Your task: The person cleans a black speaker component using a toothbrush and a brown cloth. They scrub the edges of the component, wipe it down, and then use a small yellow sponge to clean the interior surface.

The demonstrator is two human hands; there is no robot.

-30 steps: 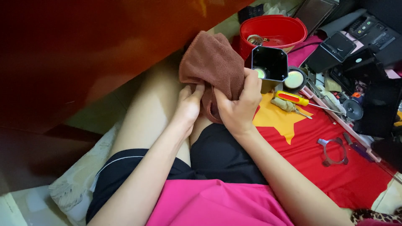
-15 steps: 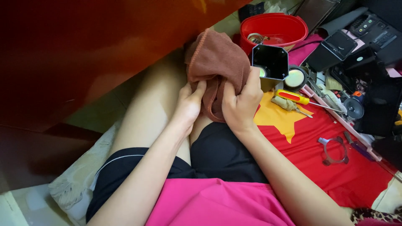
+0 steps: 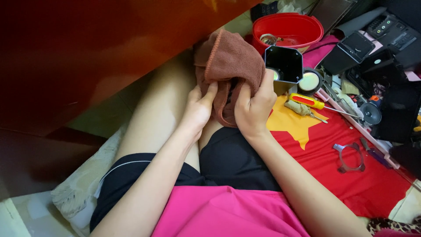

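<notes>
Bunching over the person's lap, a brown cloth sits between both hands, raised just above the bare knee. The left hand pinches the cloth's lower edge, thumb pressed up against the fabric and fingers closed on it. The right hand clenches the cloth from the other side, its fingers wrapped into the folds; whether anything lies inside the cloth cannot be told. Just beside the right hand, touching the cloth's far edge, stands a dark octagonal box with a glossy face. Next to the box lies a round lens-like disc, and near it a screwdriver with a yellow and red handle rests on a red cloth with a yellow star. A small metal ring bracket lies farther along that red cloth. Beyond the box sits a red bowl holding small metal parts. Dark electronic devices crowd the far right. A dark reddish wooden panel fills the left side, and a pale cushion lies under the left thigh.
</notes>
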